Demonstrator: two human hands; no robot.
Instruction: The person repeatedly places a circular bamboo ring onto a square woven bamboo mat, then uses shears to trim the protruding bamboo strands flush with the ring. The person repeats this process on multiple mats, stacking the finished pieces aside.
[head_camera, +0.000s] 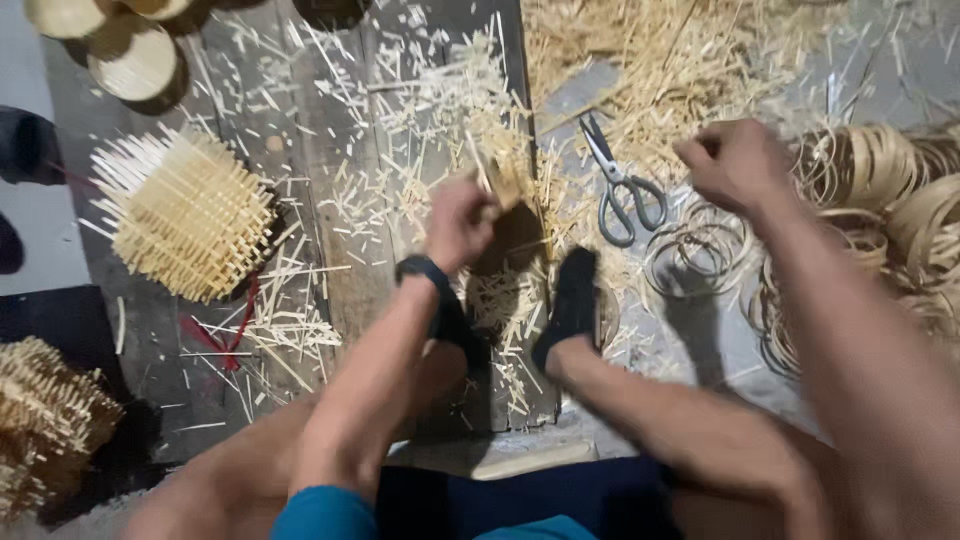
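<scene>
Seen from above, the person sits on the floor over a dark wooden board (330, 180) strewn with pale bamboo offcuts (400, 130). The left hand (458, 222), near the centre of the frame, has its fingers closed around a small bundle of thin bamboo strips (500, 172) that stands just above the fist; a dark band sits on that wrist. The right hand (738, 162), in the upper right, is curled into a loose fist with the fingers drawn in, and whether it pinches a strip cannot be told. It hovers over a heap of coiled bamboo rings (890, 190) that spreads along the right edge, with thinner loops (700, 250) lying flat just left of it. Between the two hands, a pair of grey-handled scissors (620, 190) lies on the floor, blades pointing to the upper left, apart from both hands. Below the left hand, two feet in dark footwear (572, 300) rest on the board's lower edge. At the left of the frame a half-woven bamboo basket (185, 215) lies on its side, spokes fanning out, with a red cord (230, 330) beneath it. Another woven piece (45, 420) sits at the lower left, and round bamboo discs (130, 60) are stacked in the upper left corner.
</scene>
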